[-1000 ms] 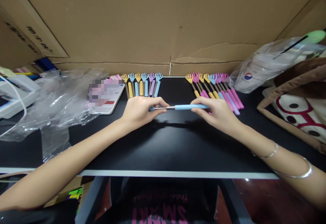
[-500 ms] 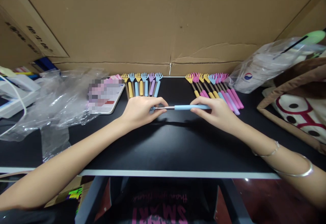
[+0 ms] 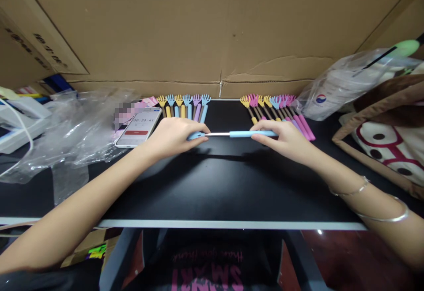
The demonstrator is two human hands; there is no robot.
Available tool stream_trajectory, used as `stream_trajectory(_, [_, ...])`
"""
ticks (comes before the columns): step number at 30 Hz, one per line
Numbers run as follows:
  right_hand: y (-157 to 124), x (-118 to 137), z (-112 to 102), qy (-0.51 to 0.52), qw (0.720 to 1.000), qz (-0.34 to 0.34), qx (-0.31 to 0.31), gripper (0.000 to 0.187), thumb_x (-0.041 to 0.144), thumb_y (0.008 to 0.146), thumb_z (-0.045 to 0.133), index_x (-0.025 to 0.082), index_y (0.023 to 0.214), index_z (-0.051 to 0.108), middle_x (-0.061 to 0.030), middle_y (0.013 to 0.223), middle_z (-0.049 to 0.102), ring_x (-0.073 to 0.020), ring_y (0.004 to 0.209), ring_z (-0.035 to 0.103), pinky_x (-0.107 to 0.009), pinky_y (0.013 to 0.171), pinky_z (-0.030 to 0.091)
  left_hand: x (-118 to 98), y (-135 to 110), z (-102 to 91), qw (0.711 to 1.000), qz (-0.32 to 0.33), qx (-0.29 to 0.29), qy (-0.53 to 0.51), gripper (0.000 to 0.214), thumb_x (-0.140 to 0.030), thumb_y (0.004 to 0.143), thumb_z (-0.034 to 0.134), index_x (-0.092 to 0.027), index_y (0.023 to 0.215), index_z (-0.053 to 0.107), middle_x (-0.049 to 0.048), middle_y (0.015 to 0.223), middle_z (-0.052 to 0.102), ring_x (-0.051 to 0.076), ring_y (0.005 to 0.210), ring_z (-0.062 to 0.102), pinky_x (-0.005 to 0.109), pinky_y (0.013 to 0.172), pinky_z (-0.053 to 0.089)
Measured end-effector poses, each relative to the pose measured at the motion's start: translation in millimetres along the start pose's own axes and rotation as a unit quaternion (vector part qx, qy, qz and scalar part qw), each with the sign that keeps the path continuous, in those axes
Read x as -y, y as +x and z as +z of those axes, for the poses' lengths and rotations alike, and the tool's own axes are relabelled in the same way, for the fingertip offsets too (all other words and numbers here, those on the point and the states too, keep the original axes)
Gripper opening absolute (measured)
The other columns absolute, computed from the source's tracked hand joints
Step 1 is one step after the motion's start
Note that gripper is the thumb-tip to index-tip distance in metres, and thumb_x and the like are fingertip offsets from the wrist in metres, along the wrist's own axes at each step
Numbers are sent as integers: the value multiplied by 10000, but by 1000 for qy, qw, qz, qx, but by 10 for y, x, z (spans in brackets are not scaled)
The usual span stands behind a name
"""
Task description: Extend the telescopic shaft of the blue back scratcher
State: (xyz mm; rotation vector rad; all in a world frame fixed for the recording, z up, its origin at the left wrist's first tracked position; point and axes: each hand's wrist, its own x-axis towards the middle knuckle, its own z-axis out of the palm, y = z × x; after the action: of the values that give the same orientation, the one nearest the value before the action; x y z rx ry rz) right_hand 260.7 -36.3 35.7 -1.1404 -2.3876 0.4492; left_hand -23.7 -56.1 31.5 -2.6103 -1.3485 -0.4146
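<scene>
A light blue telescopic back scratcher (image 3: 241,134) is held level above the black table (image 3: 212,185), between both hands. My left hand (image 3: 174,135) grips its blue claw end, and a short length of bare metal rod shows beside it. The blue handle end is pinched in my right hand (image 3: 285,140). Behind my left hand lies a row of several scratchers (image 3: 185,107) in yellow, blue and purple. A second row of several scratchers (image 3: 278,112) in yellow, pink, blue and purple lies behind my right hand.
A phone (image 3: 139,126) showing a timer lies left of my left hand. Crumpled clear plastic (image 3: 73,127) covers the table's left part. A plastic bag (image 3: 344,85) and a brown-and-white tote bag (image 3: 384,141) stand at the right. Cardboard (image 3: 212,30) walls the back.
Both hands have shifted slightly away from me with the blue scratcher. The metal rod shows a little longer between the claw end and the handle.
</scene>
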Motion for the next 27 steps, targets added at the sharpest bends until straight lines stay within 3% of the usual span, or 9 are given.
stream_trajectory(6, [-1,-20,-55,-1,1000,7,3,311,482,820,498,194,850,611,15,612,565,-94,523,465,-229,532,331,27,-4,-34,1000,9,-10,13,302,-472,884,412,-290,931,648,-53,859,704,139,695,633,222,549,310])
stream_trajectory(17, [-1,-69,60,-4,1000,-8,-7,258,428,824,502,196,834,615,-3,717,619,-105,575,509,-232,553,355,24,-27,133,993,57,-96,39,274,-400,884,434,-265,884,672,-31,779,707,128,674,641,227,493,290])
stream_trajectory(22, [-3,-67,59,9,1000,-5,0,272,431,826,489,190,831,615,-6,712,610,-107,580,508,-234,559,360,22,-47,134,983,83,-145,69,248,-350,881,449,-265,884,682,-20,700,687,127,649,628,236,482,272])
stream_trajectory(27, [-7,-66,50,12,1000,0,13,293,436,831,475,184,822,624,-9,706,612,-112,593,512,-235,557,356,15,-55,139,980,92,-158,79,240,-347,876,456,-264,873,682,-22,662,670,122,624,613,238,489,281])
